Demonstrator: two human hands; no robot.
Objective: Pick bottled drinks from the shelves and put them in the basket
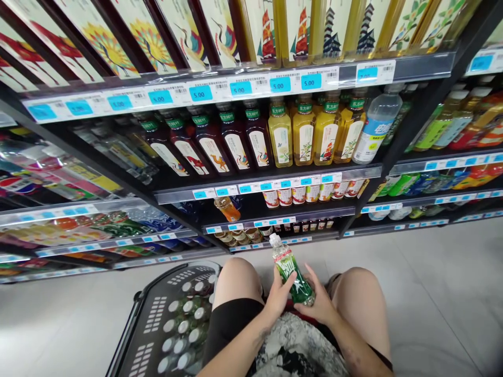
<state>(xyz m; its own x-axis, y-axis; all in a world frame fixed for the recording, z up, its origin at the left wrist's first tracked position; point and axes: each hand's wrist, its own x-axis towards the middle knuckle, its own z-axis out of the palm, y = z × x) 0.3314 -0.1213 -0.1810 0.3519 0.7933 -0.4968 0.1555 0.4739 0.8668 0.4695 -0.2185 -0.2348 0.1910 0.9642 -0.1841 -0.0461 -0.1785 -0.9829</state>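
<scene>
A small green drink bottle (291, 273) with a white cap is held between my knees, tilted with its cap toward the shelves. My left hand (280, 296) wraps around its left side. Under and around its base, my right hand (319, 300) cups the right side. Both hands grip the same bottle. I am crouched low in front of a drinks shelf.
A dark shopping basket (157, 319) full of white-capped bottles sits on the floor to my left. Shelves (271, 183) hold dark red and yellow tea bottles with blue price tags. A lone orange bottle (228, 208) stands on a lower shelf. Grey floor spreads to the right.
</scene>
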